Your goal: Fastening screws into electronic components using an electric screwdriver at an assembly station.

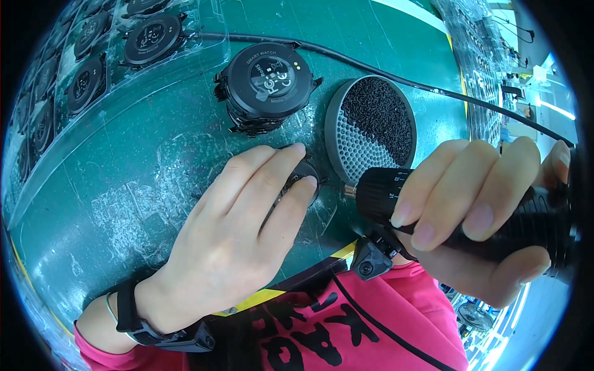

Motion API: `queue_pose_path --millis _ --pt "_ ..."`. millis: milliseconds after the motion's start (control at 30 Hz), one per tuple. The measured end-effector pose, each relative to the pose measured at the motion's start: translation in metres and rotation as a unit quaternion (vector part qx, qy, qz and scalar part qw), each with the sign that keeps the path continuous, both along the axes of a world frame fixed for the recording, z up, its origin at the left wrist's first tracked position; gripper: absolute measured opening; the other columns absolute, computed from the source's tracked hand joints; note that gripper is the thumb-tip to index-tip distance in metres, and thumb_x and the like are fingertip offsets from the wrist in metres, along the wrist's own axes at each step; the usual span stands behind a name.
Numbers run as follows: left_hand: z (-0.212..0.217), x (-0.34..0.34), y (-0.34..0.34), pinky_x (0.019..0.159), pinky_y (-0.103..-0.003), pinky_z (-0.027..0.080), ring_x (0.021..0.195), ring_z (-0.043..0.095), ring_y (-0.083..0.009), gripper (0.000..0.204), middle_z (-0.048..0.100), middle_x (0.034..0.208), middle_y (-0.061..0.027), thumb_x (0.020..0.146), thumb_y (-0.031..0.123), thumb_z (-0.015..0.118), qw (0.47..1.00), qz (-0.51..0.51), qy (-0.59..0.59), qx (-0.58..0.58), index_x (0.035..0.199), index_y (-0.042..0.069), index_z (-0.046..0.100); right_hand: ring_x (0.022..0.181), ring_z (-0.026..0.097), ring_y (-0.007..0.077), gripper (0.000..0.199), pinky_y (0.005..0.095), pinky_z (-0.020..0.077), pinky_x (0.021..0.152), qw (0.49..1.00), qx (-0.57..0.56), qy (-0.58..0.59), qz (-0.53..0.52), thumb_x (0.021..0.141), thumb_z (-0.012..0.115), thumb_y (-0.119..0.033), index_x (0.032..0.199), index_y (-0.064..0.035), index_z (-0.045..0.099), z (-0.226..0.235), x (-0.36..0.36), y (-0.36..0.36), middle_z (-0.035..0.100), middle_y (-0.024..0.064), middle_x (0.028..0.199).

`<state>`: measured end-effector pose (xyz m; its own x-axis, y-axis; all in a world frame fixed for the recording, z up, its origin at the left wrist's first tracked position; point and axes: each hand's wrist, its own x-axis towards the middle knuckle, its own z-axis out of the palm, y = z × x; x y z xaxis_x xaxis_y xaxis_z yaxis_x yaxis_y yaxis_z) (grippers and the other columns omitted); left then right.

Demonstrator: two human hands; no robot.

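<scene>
My left hand [238,226] bends over a round black smartwatch case [304,175] on the green mat, its fingertips on the case's edge and top; much of the case is hidden beneath the fingers. In my right hand [464,191] is a black electric screwdriver [376,190], fingers wrapped round its body. The screwdriver lies nearly sideways, its metal tip pointing left, apart from the case. Just beyond that tip sits a round grey dish [330,133] with a dimpled floor, partly covered by many tiny black screws [378,111]. Past my left hand stands a stack of black smartwatch cases [269,80], backs up.
At the far left a clear plastic tray [213,52] holds several more smartwatch cases [153,38]. A thick black cable [396,77] crosses the mat behind the dish toward the right. More clear trays [476,68] are piled at the far right. Yellow-black tape [266,298] marks the near edge.
</scene>
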<state>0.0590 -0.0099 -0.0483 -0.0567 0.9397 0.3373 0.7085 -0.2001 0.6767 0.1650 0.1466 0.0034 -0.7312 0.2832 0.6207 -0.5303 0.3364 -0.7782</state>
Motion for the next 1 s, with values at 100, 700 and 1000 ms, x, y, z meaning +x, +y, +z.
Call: queue_pose_path --millis 100,700,1000 --pt "-0.001 0.0 0.0 0.088 -0.046 0.051 0.105 0.058 -0.0402 0.044 0.057 0.127 -0.0216 0.07 -0.002 0.074 1.0 -0.002 0.002 0.0 0.112 -0.002 0.063 0.056 0.058 0.0166 0.057 0.0294 0.0517 0.05 1.0 0.012 -0.014 0.008 0.097 0.058 -0.037 0.132 0.0031 0.038 -0.001 -0.002 0.005 0.055 0.0095 0.088" --pt "0.005 -0.002 0.0 0.085 -0.045 0.051 0.102 0.059 -0.0397 0.056 0.058 0.126 -0.0231 0.066 0.001 0.079 1.0 -0.002 -0.024 0.005 0.119 -0.004 0.06 0.057 0.056 0.0141 0.046 0.0319 0.0488 0.05 0.996 -0.086 0.003 -0.025 0.098 0.051 -0.035 0.126 0.0021 0.047 0.015 0.026 0.012 0.054 0.0075 0.083" --pt "0.003 -0.005 0.0 0.092 -0.045 0.05 0.107 0.06 -0.0373 0.066 0.059 0.127 -0.0227 0.069 -0.007 0.077 0.997 -0.018 -0.044 0.06 0.129 -0.002 0.049 0.056 0.052 0.0137 0.048 0.0302 0.0443 0.05 0.972 -0.114 0.124 -0.164 0.094 0.051 -0.033 0.126 0.002 0.048 0.012 0.04 0.028 0.053 0.0063 0.082"
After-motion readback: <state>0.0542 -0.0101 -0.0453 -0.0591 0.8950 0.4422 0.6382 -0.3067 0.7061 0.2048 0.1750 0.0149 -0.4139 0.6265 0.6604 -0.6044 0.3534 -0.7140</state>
